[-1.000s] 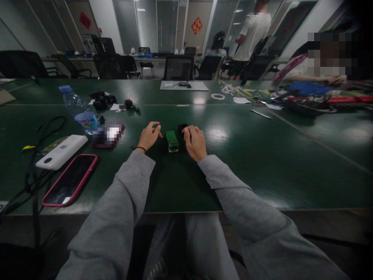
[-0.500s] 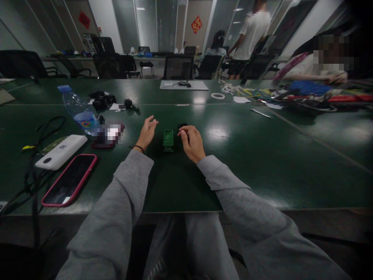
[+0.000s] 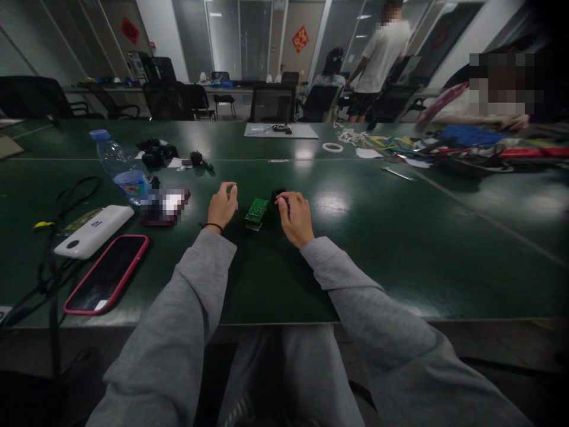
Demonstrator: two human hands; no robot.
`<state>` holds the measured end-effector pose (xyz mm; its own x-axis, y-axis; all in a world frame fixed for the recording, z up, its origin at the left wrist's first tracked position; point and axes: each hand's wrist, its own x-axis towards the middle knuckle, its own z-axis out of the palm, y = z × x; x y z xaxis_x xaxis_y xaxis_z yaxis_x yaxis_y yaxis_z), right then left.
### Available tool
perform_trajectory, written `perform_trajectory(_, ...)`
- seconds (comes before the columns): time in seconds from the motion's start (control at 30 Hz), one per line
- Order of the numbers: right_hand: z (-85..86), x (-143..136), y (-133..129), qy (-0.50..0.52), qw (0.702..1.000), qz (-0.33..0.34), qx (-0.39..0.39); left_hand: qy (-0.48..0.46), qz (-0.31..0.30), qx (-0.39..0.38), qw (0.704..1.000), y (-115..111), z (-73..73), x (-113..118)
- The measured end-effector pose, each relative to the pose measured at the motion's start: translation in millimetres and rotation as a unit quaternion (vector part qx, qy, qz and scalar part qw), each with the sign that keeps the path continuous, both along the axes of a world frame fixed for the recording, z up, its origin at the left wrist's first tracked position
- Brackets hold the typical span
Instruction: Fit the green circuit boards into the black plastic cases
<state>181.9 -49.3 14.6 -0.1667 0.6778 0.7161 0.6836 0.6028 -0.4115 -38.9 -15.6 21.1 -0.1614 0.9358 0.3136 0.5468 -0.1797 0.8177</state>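
While hovering left of the green circuit board [image 3: 256, 212], near mid-frame, shows loosely curled, partly open fingers on the left hand [image 3: 222, 207], clear of it. On the right hand [image 3: 297, 219], bends fingers inward at the black box [image 3: 278, 194]; cannot tell whether pinching or touching it. Between both, slants above the desk [image 3: 275, 273] surface, mid-frame.

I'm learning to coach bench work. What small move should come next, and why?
Probably ease the left hand rightward to steady the green circuit board: it sits askew between that hand and the right hand, with a gap before the left fingers.
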Motion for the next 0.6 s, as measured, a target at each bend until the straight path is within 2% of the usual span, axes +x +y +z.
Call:
perform_trajectory(0.1, 0.6, -0.2, -0.3, -0.001, 1.000, -0.006, -0.004, 0.040, 0.011, 0.010, 0.999, 0.6, -1.5, 0.3)
perform_trajectory(0.3, -0.6, -0.2, 0.6, -0.005, 1.000, -0.004, -0.007, 0.062, 0.023, 0.022, 0.998, -2.3, 2.0, 1.5)
perform_trajectory(0.47, -3.6, -0.9, 1.2, -0.013, 0.999, 0.020, -0.022, 0.032, -0.011, 0.008, 0.999, -3.9, 4.0, 4.2)
perform_trajectory(0.6, -7.0, -1.6, 2.2, -0.029, 0.998, 0.038, -0.039, 0.052, -0.033, -0.012, 0.998, -3.3, 1.9, 3.7)
